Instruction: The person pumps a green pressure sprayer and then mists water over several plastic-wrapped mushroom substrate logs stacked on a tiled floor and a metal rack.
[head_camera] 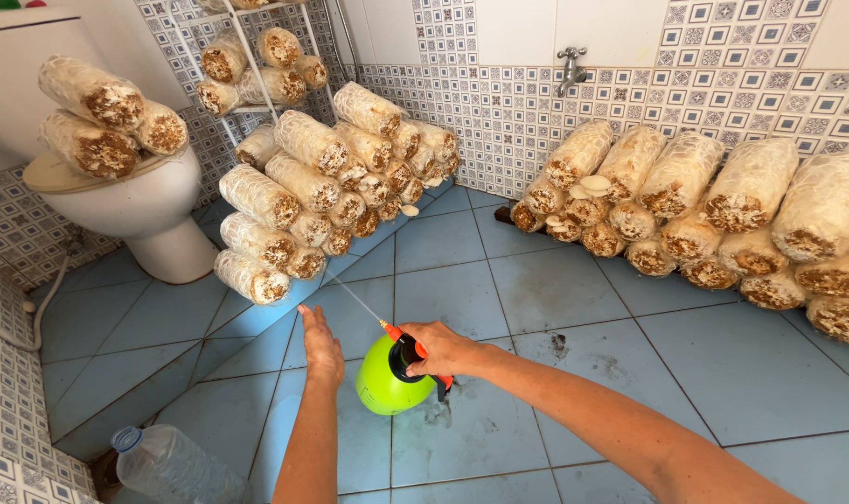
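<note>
My right hand [448,350] grips the black and orange head of a lime-green pump sprayer bottle [384,380], held over the blue floor tiles. A thin stream leaves its nozzle up and to the left, toward a stack of white mushroom grow bags [299,201] lying on their sides with brown open ends. My left hand [320,347] hovers flat and empty just left of the sprayer, fingers extended toward that stack.
A second row of grow bags [714,210] lines the back wall on the right under a metal tap [571,67]. A white toilet [145,210] at left carries three bags. A wire rack [257,61] holds more. A clear plastic bottle [168,464] lies bottom left.
</note>
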